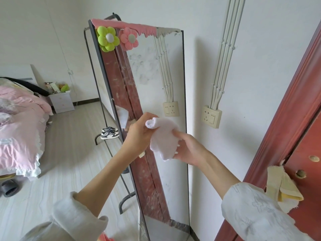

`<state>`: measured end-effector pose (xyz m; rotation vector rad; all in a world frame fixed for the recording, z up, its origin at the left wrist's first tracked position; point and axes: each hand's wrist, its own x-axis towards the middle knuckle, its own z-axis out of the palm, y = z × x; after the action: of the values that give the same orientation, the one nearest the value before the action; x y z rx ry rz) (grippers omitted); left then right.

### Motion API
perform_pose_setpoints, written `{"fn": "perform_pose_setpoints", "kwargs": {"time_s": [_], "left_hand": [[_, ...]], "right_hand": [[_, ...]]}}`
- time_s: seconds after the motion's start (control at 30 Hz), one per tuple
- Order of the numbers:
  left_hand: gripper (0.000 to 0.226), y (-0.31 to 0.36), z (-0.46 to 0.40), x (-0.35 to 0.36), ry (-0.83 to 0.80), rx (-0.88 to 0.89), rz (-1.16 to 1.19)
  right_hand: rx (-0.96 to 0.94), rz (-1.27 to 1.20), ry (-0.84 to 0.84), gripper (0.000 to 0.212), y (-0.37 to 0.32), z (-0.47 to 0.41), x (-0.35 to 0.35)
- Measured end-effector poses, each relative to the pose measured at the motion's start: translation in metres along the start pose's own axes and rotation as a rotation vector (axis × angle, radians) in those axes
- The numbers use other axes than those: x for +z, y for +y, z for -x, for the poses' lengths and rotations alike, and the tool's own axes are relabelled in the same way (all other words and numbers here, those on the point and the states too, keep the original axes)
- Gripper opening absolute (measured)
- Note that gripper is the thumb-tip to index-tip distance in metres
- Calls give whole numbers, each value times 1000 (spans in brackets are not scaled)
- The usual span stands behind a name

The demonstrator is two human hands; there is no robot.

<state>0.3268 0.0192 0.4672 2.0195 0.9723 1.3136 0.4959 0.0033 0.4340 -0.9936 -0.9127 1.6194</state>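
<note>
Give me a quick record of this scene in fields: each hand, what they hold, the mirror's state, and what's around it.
left hand: grips the upper end of the white cloth
right hand: holds the cloth's lower part from beneath, thumb on it
mirror: standing, dark frame, glass smudged and streaked
top of mirror: green plush flower and pink plush flower
right side: wall socket, red door
left side: bed with pink bedding, pair of shoes low down
</note>
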Motion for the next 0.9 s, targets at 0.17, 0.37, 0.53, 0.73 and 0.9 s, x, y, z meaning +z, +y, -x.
{"fn": "perform_pose_setpoints", "kwargs": {"time_s": [0.17,0.37,0.53,0.73,0.9], "left_hand": [[16,10,-8,8,80,-37,173],[17,17,-25,10,144,-79,249],[27,19,-26,18,179,208,-165],[38,13,-24,35,-69,486,-550],[47,21,-21,30,-83,189,-201]], "right_hand": [[-124,42,-246,50,-9,4,4],[-80,70,-264,38,-15,9,-8],[0,-15,15,29,-24,0,-13],[14,-203,62,55,-46,0,-11],[-67,-169,-53,46,-63,-3,-7]]}}
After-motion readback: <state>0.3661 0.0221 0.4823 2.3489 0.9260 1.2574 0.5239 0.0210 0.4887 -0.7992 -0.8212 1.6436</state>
